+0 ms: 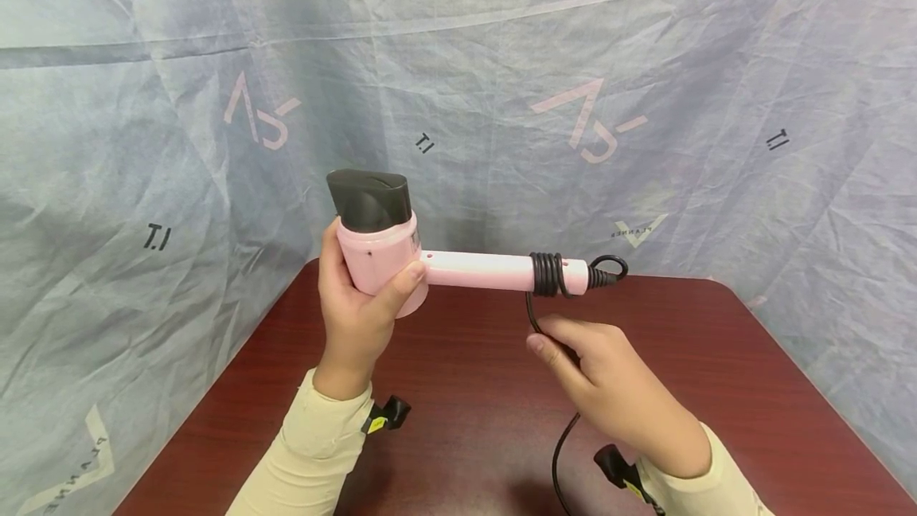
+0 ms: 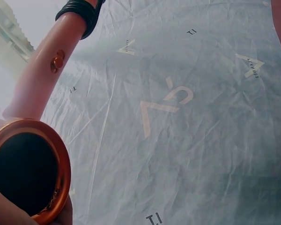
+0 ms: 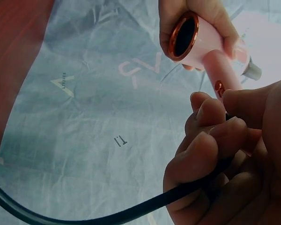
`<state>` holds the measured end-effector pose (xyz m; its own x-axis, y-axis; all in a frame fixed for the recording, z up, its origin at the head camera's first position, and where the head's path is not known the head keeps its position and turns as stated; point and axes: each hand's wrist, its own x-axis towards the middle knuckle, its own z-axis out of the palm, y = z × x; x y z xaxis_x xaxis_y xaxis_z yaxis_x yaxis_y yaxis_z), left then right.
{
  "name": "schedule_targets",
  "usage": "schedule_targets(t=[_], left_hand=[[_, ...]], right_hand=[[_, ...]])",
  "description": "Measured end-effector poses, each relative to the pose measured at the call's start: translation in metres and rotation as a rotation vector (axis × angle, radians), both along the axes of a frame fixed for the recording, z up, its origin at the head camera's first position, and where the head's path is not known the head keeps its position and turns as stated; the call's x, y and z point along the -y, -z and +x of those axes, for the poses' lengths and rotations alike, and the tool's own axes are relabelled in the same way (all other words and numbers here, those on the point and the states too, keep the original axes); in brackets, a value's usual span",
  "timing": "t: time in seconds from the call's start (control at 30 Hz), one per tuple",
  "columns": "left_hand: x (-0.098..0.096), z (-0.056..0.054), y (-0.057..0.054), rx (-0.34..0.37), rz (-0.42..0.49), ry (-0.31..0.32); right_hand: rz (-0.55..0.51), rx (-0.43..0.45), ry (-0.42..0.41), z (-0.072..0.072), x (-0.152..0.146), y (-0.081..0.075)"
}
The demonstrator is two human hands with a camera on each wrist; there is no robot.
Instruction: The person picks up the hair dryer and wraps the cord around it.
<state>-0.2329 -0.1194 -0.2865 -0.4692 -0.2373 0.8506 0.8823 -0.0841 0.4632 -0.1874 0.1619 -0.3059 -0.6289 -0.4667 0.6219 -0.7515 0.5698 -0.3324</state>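
Booth, curtained off; wider building not identifiable. Enclosure: creased grey-blue fabric sheeting (image 1: 473, 181), hung at back and both sides, printed with logos (image 1: 586, 114) and reversed "PLANNER" lettering (image 1: 641, 232). Furniture: one bench (image 1: 458, 388), dark red wood-grain top, rounded far corners, set within the sheeting.

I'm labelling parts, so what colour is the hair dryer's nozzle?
The nozzle is black, clearest in head view.

Creased, printed grey-blue cloth (image 1: 487, 150) around a reddish-brown table (image 1: 458, 388), seemingly wood-grained.
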Motion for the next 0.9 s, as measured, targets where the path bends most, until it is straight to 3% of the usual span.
schedule_targets(t=[0.9], left_hand=[[0.002, -0.001, -0.001, 0.008, 0.001, -0.037]], right_hand=[[0.020, -0.069, -0.040, 0.012, 0.003, -0.007]])
